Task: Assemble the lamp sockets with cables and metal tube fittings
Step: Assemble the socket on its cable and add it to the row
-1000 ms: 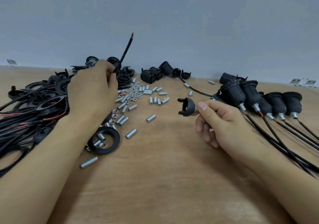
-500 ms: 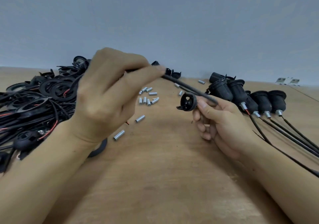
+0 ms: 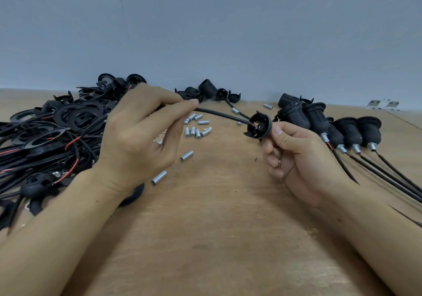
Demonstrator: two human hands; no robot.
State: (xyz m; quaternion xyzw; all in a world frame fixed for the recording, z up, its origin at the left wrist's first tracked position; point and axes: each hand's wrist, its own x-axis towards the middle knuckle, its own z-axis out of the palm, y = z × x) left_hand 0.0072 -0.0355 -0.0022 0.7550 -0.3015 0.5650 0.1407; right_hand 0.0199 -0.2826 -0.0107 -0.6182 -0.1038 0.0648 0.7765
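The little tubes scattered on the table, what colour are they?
The tubes are shiny silver metal, seen best in the head view.

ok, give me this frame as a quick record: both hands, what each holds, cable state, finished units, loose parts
left hand: pinches black cable between thumb and fingers
right hand: grips black socket cap, open side facing the cable
cable state: tip at the cap's centre hole; whether it has passed through cannot be told
finished units: row of assembled sockets at right, cables trailing toward the camera
loose parts: metal tubes mid-table; pile of cables and rings at left
surface: wooden table
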